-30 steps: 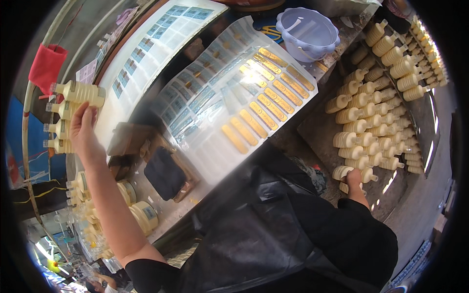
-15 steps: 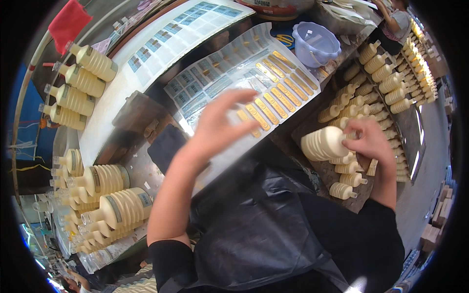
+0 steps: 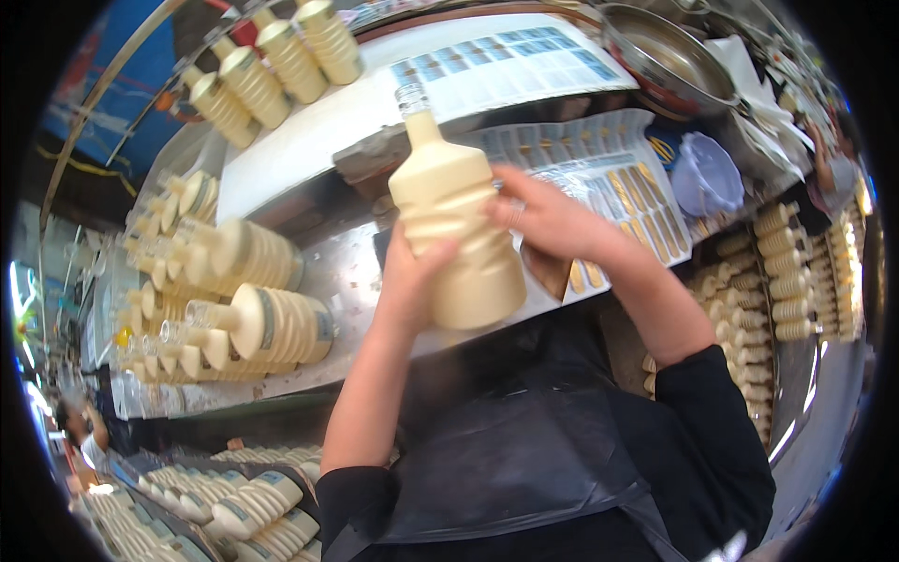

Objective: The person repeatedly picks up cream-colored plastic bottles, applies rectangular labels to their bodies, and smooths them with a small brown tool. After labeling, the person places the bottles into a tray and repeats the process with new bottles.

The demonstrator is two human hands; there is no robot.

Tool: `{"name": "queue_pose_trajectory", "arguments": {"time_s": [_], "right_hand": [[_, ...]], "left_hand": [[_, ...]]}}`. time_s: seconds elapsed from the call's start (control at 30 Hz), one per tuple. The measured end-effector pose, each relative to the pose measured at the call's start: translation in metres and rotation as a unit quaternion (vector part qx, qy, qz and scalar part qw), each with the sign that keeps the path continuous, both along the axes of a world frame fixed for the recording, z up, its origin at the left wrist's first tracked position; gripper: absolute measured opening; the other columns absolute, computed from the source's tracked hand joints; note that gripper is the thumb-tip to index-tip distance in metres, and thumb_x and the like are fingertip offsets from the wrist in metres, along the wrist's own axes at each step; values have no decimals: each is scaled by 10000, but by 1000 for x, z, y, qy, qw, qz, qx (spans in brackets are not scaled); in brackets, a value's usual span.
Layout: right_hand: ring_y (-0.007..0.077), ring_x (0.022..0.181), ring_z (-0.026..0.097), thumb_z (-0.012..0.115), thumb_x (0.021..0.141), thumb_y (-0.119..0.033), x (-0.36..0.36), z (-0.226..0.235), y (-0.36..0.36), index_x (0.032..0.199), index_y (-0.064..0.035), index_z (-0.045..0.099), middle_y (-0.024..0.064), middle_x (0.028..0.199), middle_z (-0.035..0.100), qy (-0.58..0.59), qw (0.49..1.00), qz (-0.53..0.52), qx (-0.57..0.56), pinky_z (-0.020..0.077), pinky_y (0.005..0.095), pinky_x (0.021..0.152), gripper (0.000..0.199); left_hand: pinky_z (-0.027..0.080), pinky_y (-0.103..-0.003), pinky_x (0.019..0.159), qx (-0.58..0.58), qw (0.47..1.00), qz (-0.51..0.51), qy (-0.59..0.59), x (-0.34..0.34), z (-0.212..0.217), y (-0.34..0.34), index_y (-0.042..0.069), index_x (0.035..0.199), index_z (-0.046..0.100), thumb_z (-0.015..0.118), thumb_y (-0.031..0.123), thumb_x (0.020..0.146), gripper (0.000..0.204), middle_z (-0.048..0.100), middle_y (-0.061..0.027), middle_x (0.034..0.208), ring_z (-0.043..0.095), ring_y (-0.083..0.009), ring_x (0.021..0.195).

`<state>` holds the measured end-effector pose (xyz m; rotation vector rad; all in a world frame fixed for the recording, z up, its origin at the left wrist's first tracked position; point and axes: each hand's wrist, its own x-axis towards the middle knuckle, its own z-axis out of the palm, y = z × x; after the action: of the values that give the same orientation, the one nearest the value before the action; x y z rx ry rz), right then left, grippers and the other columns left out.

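Observation:
A large cream-coloured bottle [image 3: 461, 220] with ringed grooves and a clear narrow neck stands tilted slightly left in front of me. My left hand [image 3: 412, 281] is wrapped round its lower left side, with the thumb across the front. Against its right side lie the fingers of my right hand [image 3: 552, 217], bent and blurred by motion. Just below that hand shows a brown flat piece [image 3: 551, 270] with a pale edge; I cannot tell whether the hand holds it. Behind my right forearm lies a sheet of gold and blue labels [image 3: 646, 192], partly hidden.
Labelled bottles [image 3: 281, 323] lie stacked at the left, and several stand [image 3: 304, 61] at the far left. More label sheets [image 3: 506, 56] lie on the white board. A lavender bucket [image 3: 707, 175] and metal basin [image 3: 670, 51] are far right. Bottle rows [image 3: 787, 272] fill the right.
My right hand has brought the bottle from the right to the middle and turned it neck up. My left hand has left the labels and taken hold of the bottle. The view has swung left.

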<state>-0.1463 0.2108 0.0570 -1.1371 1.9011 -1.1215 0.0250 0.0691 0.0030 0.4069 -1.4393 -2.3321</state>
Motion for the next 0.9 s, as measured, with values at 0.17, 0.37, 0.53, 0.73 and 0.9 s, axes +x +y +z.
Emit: {"name": "queue_pose_trajectory", "arguments": {"time_s": [0.17,0.37,0.53,0.73,0.9], "right_hand": [[306,1178,660,714,890,-398,33,-39,-45,1430,4,507,227,1289,659,-130,991,-1,-14,510,396,1001,704],[272,1171,658,735,888,-371,31,-65,-58,1428,6,519,200,1277,668,-215,976,-22,-16,515,382,995,693],[245,1134,666,715,916,-323,28,-73,-52,1467,-2,496,178,1261,680,-188,981,-35,-32,528,365,965,674],[201,759,691,705,903,-247,-7,-59,33,1165,-40,741,121,853,730,56,989,-134,32,546,322,722,336],[256,761,715,708,896,-114,2,-84,118,976,-38,745,118,811,710,125,979,-153,54,548,344,660,116]], "left_hand": [[515,-400,1027,2,992,90,-86,8,-3,-38,21,1489,340,748,240,903,747,551,-168,1365,595,-263,1229],[519,-392,1021,-83,980,128,-125,9,-5,-39,15,1523,291,796,199,851,860,547,-171,1363,590,-256,1227],[518,-392,1021,-87,977,134,-141,8,-6,-38,16,1518,313,834,228,809,905,552,-172,1361,596,-257,1219],[552,-368,962,-99,973,162,-134,10,-1,-33,10,1511,359,781,156,788,849,602,-163,1305,637,-242,1153],[540,-379,966,-135,967,152,-154,8,-10,-41,5,1516,357,776,169,799,847,599,-172,1306,632,-258,1141]]}}
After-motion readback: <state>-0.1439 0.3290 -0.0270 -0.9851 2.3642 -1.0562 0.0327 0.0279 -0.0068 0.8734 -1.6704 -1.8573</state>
